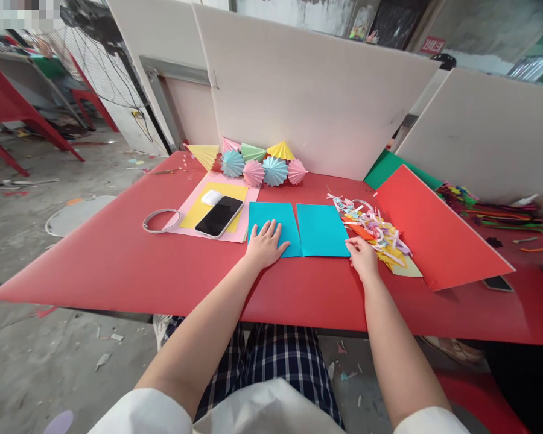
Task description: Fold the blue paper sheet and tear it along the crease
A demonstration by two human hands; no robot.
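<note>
Blue paper lies on the red table in two rectangles, a left one [271, 212] and a right one [323, 229]. A thin gap parts them at the top and narrows to the bottom; whether they join there I cannot tell. My left hand [265, 244] rests flat on the left rectangle with fingers spread. At the lower right corner of the other rectangle, my right hand [362, 256] pinches the edge between thumb and fingers. Just left of the blue paper, a phone [220, 216] and a white earbud case [212, 197] sit on yellow and pink paper [194, 223].
Folded paper fans [253, 173] line the back by a white partition [308, 90]. A roll of tape [161, 221] lies at left. Paper strips [380, 232] are heaped right of my right hand, beside a leaning red board [438, 235]. A person's hand shows at far right.
</note>
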